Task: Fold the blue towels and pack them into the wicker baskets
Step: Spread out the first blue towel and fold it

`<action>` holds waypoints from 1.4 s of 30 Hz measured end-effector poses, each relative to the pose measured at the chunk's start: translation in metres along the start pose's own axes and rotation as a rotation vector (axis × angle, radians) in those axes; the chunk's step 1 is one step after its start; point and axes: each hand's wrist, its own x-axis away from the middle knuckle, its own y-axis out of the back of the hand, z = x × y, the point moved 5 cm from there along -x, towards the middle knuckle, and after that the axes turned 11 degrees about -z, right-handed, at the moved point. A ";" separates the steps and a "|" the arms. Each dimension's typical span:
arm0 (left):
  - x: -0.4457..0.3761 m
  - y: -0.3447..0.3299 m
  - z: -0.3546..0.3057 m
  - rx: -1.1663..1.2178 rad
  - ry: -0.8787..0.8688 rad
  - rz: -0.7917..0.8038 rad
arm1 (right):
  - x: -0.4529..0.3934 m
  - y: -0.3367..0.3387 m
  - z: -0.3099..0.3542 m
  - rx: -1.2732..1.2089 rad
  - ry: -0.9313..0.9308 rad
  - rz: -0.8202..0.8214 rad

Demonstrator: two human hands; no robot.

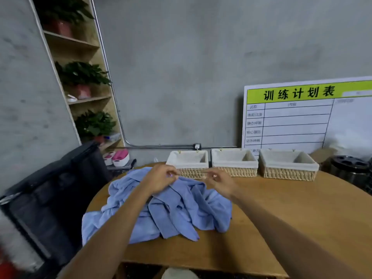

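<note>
Grey concrete wall, round wooden table (281, 214) in front of it; the table serves as landmark for all entries below.

Item 1: blue towels (171, 210). One crumpled heap on the table's left half, spilling over its left edge. Individual pieces overlap; the count cannot be told.

Item 2: three wicker baskets, cloth-lined, in a row along the table's far edge: left basket (188, 164), middle basket (234, 162), right basket (288, 165). All look unfilled, so packing is judged not yet begun.

Item 3: left hand (161, 179). Above the far side of the heap, fingers curled narrow at the top of the cloth; whether they pinch a fold cannot be told through the blur.

Item 4: right hand (218, 183). Just beside the left, over the heap's far right, fingers loosely bent; it appears to hold nothing.

Item 5: whiteboard (310, 115), leaning on the wall behind the table. Shelf (80, 77) with potted plants, left of the table. Black chair (56, 198) at the table's left edge.

Step in hand, as judged: separating one towel from the heap. Advice: find a hem or corner, pinch it with both hands well apart, lift until the piece hangs free of the others, then spread it flat on the bare right half of the table before any fold. Risk: dragging neighbouring towels off the left edge.
</note>
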 end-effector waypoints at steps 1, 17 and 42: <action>-0.002 0.000 0.004 -0.012 -0.013 0.002 | -0.002 -0.007 -0.002 0.017 0.004 0.031; 0.012 -0.013 0.053 0.165 0.087 -0.039 | -0.005 -0.092 -0.020 0.051 0.005 0.092; -0.069 -0.059 -0.028 0.033 -0.041 0.097 | -0.066 0.101 -0.007 0.277 0.101 -0.064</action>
